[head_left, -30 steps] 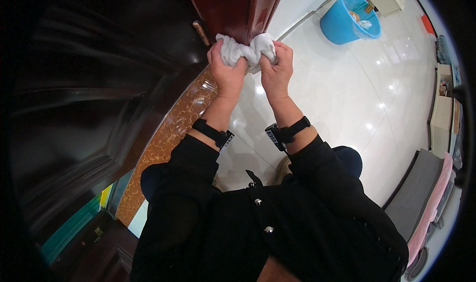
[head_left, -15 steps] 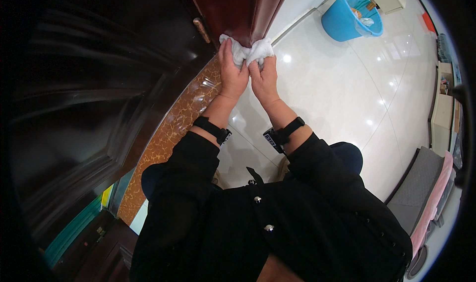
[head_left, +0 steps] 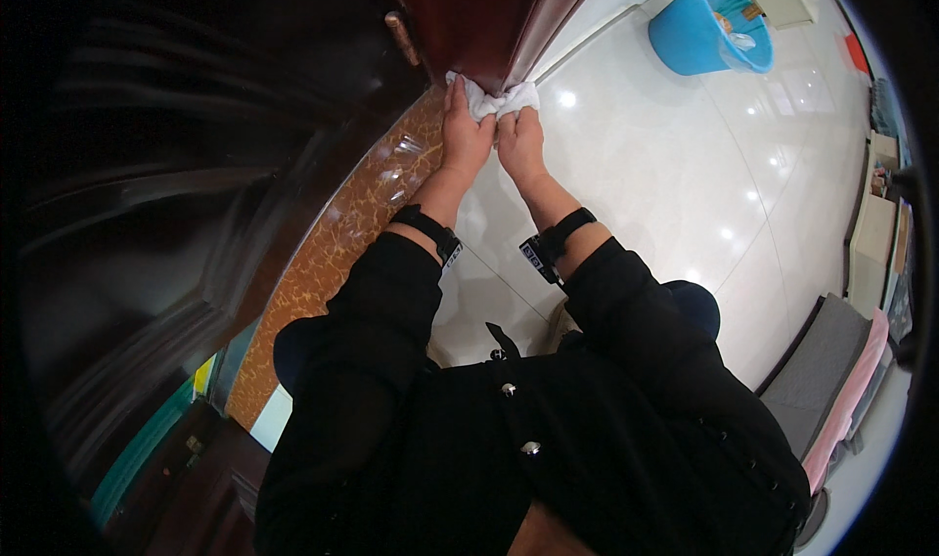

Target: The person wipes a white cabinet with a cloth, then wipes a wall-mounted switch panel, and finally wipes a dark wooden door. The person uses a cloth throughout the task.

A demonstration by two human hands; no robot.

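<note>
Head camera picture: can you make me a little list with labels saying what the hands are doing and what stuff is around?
left hand: pressed on the white cloth, fingers over it
right hand: beside the left, gripping the same cloth
cloth position: bunched against the lower edge of the dark red wooden door
wrists: a black band on each
clothing: black buttoned jacket
floor: glossy white tiles with a brown marbled strip at the doorway
nearby: blue bucket on the tiles, apart from the hands

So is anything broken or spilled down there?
Nothing stands out. Both hands, left hand and right hand, press a white cloth against the door's bottom edge. The blue bucket stands upright on the glossy floor.
</note>
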